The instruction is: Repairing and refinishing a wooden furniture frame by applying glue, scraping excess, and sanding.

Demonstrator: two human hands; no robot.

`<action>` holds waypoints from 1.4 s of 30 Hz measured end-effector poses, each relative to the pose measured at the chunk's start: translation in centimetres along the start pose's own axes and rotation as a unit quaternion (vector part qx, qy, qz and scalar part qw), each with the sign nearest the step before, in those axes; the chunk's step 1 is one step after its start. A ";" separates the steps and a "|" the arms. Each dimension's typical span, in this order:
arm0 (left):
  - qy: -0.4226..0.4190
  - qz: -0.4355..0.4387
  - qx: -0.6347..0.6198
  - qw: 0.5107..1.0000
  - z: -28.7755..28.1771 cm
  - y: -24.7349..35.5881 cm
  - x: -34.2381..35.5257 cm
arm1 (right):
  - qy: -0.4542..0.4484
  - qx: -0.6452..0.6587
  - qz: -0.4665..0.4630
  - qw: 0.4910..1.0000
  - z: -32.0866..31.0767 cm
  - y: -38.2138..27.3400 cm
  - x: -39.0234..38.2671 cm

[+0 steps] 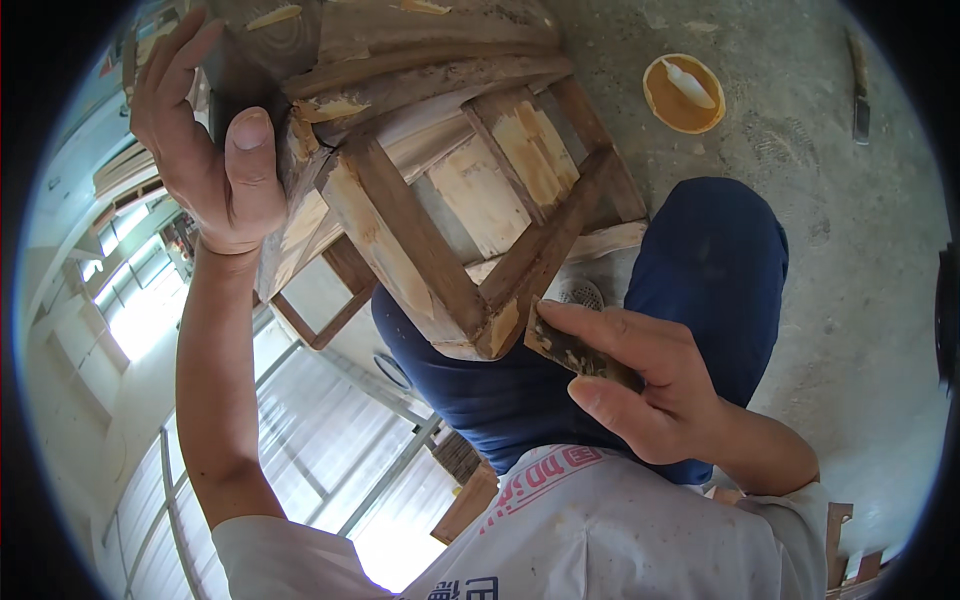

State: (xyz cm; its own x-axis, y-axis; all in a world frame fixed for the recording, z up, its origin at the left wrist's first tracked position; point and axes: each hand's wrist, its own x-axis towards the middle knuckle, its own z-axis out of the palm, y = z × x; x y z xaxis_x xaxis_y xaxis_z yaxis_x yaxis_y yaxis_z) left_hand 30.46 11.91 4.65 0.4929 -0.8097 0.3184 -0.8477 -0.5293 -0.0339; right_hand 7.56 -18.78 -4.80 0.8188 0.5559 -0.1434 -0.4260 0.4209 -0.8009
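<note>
A wooden furniture frame (535,255), brown with pale tan patches of filler, leans tilted before my knees. My left hand (205,150) is open against its left side, fingers stretched upward and thumb apart. Pinched between the thumb and fingers of my right hand (660,385) is a short, flat putty scraper (580,352), dark and smeared with filler. The scraper's broad edge is close to the lower corner of the frame, where a tan filler patch (504,328) shows. Whether the edge touches the wood, I cannot tell.
On the grey concrete floor (830,270), a round tub (684,94) of tan putty holds a white tool. A dark-handled flat tool (860,90) lies farther right. My knees in blue trousers (715,250) flank the frame. Bright windows (145,290) are at the left.
</note>
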 end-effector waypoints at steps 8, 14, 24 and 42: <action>0.019 0.000 0.000 1.000 0.0 0.1 -0.1 | 0.005 -0.092 -0.028 0.995 0.8 -0.9 0.4; 0.024 0.012 0.015 1.000 0.1 0.3 0.2 | 0.051 -0.127 -0.087 0.987 2.2 0.2 1.0; 0.033 0.009 0.009 0.999 -0.1 0.0 -0.1 | 0.122 -0.151 -0.093 0.977 4.1 -0.1 0.3; 0.039 -0.005 -0.005 0.999 0.3 0.7 -0.1 | 0.156 -0.221 -0.051 0.961 3.9 -0.5 0.8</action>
State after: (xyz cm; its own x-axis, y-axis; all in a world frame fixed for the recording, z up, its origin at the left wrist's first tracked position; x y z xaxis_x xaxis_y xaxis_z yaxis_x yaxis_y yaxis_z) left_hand 29.91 11.56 4.35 0.4846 -0.7825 0.3910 -0.8454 -0.5338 -0.0205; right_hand 6.96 -15.75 -2.28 0.9527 0.2561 -0.1638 -0.1893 0.0782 -0.9788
